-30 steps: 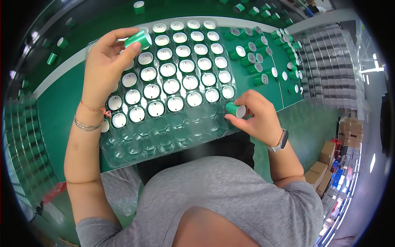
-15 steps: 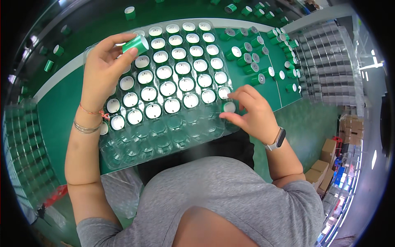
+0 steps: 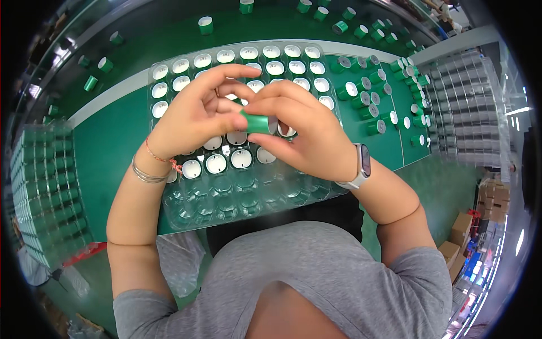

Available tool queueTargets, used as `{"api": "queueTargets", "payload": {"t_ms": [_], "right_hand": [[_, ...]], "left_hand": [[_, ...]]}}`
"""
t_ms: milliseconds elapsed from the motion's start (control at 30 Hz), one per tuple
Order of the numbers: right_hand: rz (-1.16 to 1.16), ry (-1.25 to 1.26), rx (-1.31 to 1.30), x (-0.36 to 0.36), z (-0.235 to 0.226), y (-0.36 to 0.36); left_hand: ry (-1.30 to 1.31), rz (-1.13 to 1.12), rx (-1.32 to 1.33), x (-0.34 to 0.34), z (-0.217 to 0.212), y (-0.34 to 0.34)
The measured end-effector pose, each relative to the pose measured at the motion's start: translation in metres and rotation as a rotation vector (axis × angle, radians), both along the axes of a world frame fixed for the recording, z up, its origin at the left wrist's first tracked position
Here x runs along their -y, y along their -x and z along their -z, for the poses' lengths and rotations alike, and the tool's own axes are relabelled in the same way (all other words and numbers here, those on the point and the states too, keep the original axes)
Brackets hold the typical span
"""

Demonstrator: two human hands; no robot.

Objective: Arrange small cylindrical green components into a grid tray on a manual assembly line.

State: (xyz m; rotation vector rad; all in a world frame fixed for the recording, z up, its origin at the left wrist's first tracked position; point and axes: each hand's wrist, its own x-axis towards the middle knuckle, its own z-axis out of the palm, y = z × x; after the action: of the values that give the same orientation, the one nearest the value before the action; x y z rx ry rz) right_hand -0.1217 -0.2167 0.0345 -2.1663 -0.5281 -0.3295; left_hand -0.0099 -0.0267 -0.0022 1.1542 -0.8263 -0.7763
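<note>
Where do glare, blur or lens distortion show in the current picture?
Head view: fisheye bending bows the green table along its far edge; head view: glints speckle the clear tray, and a sheen shows on the green cylinder; head view: a hazy patch softens the grey shirt.

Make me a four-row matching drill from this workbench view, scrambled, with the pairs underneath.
Things:
1. watch
2. plastic tray
3. held cylinder
4. cord bracelet

Places or looks:
A. shiny green, between the left hand and the right hand
B. reddish, thin
C. dark face, pale band
D. see-through, lying on the green table

Pairs: 1-C, 2-D, 3-A, 4-B
</note>
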Motion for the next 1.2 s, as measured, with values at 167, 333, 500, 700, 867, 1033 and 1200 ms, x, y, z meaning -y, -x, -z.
{"api": "queueTargets", "payload": {"t_ms": [167,333,500,700,867,1033,1200], "right_hand": [[0.097,0.123,-0.28,0.026,-0.016,0.035],[0.043,0.246,-0.414,0.05,-0.001,0.071],[0.059,0.199,-0.431,0.055,-0.002,0.076],[-0.028,0.385,-0.435,0.065,-0.005,0.072],[-0.004,0.384,-0.43,0.066,-0.004,0.074],[0.241,0.365,-0.137,0.114,-0.025,0.019],[0.849,0.674,-0.216,0.289,0.006,-0.08]], "left_hand": [[-0.059,-0.169,0.012,-0.002,0.006,-0.004],[-0.147,-0.211,0.074,-0.001,0.009,-0.003],[-0.169,-0.202,0.105,0.003,0.008,-0.005],[-0.193,-0.216,0.081,-0.001,0.005,-0.002],[-0.239,-0.175,0.187,0.0,0.007,-0.002],[-0.284,-0.246,0.167,-0.004,0.005,0.001],[-0.271,-0.237,0.195,0.005,0.002,-0.004]]}}
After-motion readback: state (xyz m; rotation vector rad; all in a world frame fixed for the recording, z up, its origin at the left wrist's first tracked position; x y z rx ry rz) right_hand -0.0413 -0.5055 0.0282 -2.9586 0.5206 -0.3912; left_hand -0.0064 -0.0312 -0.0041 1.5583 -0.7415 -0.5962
